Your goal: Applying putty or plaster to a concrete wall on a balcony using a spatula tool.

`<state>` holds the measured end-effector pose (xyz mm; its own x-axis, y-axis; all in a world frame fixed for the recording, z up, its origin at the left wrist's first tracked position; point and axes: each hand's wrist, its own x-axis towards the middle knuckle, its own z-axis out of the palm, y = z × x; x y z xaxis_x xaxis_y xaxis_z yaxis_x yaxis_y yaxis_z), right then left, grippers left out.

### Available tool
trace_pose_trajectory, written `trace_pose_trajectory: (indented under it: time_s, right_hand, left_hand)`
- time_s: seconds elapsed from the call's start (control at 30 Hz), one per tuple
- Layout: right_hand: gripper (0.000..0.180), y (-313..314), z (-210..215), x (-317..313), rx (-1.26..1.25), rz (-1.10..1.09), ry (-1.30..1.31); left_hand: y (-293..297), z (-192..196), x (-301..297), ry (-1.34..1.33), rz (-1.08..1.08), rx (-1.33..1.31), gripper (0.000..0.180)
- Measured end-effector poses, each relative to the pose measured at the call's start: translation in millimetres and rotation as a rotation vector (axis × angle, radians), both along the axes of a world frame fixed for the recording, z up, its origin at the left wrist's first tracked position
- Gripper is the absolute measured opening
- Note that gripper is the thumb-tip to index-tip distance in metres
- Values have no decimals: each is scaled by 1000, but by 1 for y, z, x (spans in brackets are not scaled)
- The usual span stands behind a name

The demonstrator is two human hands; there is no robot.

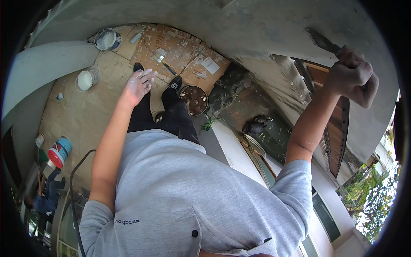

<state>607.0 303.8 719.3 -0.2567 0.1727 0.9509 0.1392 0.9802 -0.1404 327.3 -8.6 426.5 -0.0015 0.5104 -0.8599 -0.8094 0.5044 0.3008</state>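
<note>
My right hand [353, 79] is raised high at the right, its fingers closed round the handle of a putty knife [322, 41]. The knife's flat, pointed-looking blade reaches up and left over the grey plastered wall [274, 30]; whether it touches the surface, I cannot tell. Lower and to the left, my left hand [139, 86] hangs in front of my legs with nothing in it. Its fingers are apart and loosely bent, and whitish dust or plaster marks them.
Paint-spattered cardboard [145, 53] covers part of the floor, with a brush [168, 66] on it. Two white-filled buckets [107, 40] stand leftward. A soil-filled pot [195, 101] is beside my foot. At lower left are a blue-and-red bucket [60, 150] and another person [49, 195].
</note>
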Motion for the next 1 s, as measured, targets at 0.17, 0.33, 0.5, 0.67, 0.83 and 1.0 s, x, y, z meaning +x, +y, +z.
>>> trace_pose_trajectory:
  time_s: [0.17, 0.33, 0.5, 0.67, 0.83, 1.0]
  right_hand:
    - [31, 12, 7, 9, -306, 58, 104]
    - [30, 23, -46, 35, -176, -305, -206]
    - [25, 0, -6, 5, -250, 22, 104]
    - [23, 14, -29, 16, -367, 89, 105]
    - [26, 22, -60, 2, -241, -216, -147]
    - [25, -20, -117, -7, -165, -324, -286]
  left_hand:
    - [-2, 12, -5, 21, 7, 93, 41]
    - [-15, 13, -10, 28, 22, 27, 41]
    - [-48, 3, -19, 51, 81, 2, 39]
    - [-41, 8, -20, 65, 111, -51, 38]
    - [-40, -4, -22, 33, 105, 10, 39]
    - [-12, -5, -2, -64, 306, 133, 21]
